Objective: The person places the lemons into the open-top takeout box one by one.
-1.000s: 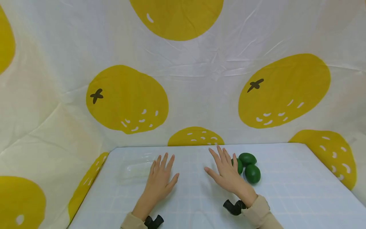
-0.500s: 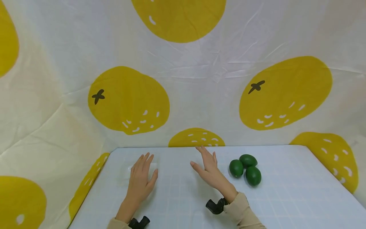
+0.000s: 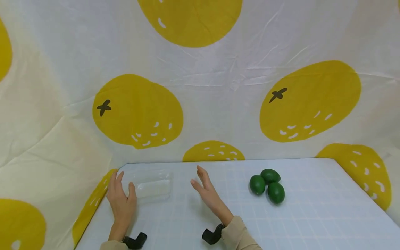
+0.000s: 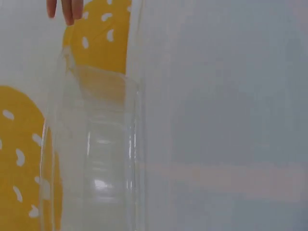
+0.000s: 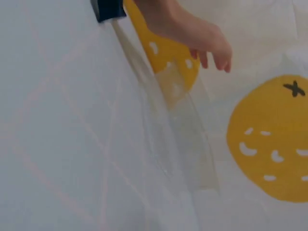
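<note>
A clear plastic box (image 3: 153,185) lies on the table's far left part; in the left wrist view its clear walls (image 4: 108,159) fill the lower left. My left hand (image 3: 122,201) is at the box's left end, fingers extended and thumb apart; I cannot tell whether it touches. To the right of the box, apart from it, my right hand (image 3: 208,194) is raised with straight fingers and nothing in it. Its fingertips (image 4: 70,10) show at the top of the left wrist view. The right wrist view shows my left hand (image 5: 192,36) beyond the box (image 5: 185,139).
Three smooth, dark green oval fruits (image 3: 276,193) sit together on the right of the white table (image 3: 300,222). A hanging cloth (image 3: 218,114) with yellow fruit prints stands behind and at the sides. Black cameras (image 3: 213,234) sit at both wrists.
Both hands have moved left, the left one past the box to its left end. The box and the green fruits, partly covered before, now show more fully. Neither has visibly moved.
</note>
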A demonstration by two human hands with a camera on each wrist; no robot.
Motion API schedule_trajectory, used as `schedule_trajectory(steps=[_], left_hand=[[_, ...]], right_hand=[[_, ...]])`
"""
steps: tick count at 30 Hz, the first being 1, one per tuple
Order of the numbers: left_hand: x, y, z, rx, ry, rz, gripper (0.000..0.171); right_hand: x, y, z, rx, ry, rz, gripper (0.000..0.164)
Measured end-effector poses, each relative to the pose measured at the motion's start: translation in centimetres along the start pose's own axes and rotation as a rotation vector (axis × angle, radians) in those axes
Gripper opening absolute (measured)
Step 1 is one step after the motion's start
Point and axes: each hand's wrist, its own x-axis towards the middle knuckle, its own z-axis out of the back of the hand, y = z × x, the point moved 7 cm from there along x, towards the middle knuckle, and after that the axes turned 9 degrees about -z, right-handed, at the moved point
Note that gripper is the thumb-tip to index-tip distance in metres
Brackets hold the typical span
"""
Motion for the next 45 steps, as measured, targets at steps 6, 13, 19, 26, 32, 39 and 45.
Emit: schedule_trajectory(steps=[6, 13, 19, 26, 32, 39, 45], left_hand=[[-1.1, 3.6, 0.7, -0.096, -0.022, 0.269, 0.043], [-3.6, 7.0, -0.8, -0.497, -0.035, 0.709, 0.043], [-3.7, 7.1, -1.9, -0.627, 0.019, 0.742, 0.048], [-3.7, 6.8, -2.3, -0.599, 0.106, 0.764, 0.051], [-4.0, 6.9, -2.7, -0.554, 0.162, 0.775, 0.051], [-4.0, 6.6, -2.9, -0.513, 0.215, 0.751, 0.054], [-4.1, 6.3, -3.3, -0.531, 0.223, 0.734, 0.052]], right_hand=[[1.3, -2.4, -2.9, 0.231, 0.047, 0.006, 0.068], [2.0, -4.9, -6.0, 0.379, 0.106, -0.035, 0.067], [1.6, -5.0, -7.6, 0.424, 0.136, -0.058, 0.065], [0.9, -4.7, -9.1, 0.375, 0.197, -0.071, 0.064], [0.8, -5.1, -9.3, 0.347, 0.225, -0.064, 0.062], [0.5, -4.9, -9.4, 0.335, 0.241, -0.057, 0.066], [0.3, -4.7, -9.4, 0.334, 0.246, -0.048, 0.067]])
